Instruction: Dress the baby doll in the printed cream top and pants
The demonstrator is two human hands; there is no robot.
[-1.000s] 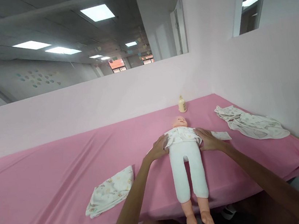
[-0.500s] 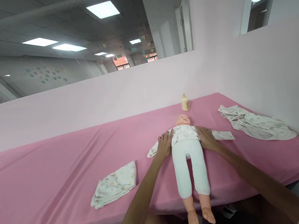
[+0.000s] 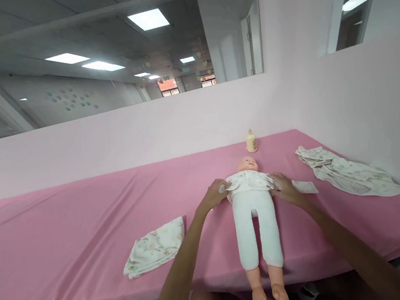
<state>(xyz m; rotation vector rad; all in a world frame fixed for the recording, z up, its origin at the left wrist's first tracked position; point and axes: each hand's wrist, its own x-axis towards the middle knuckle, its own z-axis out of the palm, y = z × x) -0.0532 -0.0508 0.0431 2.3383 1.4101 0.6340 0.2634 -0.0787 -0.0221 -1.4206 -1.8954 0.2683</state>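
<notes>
At the bottom of the frame the doll's (image 3: 255, 211) bare plastic feet hang past the near edge of the tabletop (image 3: 67, 236); its legs, in white trousers, run up the middle right of the picture to a torso in a printed top (image 3: 249, 182). The doll lies on its back, head away from the camera.

The left hand (image 3: 214, 195) sits at the left side of the top, fingers curled onto the fabric edge. The right hand (image 3: 284, 187) lies at the right side, fingers spread low against the cloth and sleeve. Whether either grip truly pinches the fabric, I cannot tell.

The body looks like hard, light plastic, stiff in the limbs and smooth on the bare skin, so it would slide easily on the pink cover. The clothing is thin, soft and limp. Taking hold under the torso or at the trunk sides seems surest for the doll; for the top, its hem or front edges.

A folded cloth (image 3: 156, 247) lies lower left, a crumpled cloth (image 3: 349, 177) at right. Farthest, a small bottle (image 3: 251, 141) stands by the wall.
</notes>
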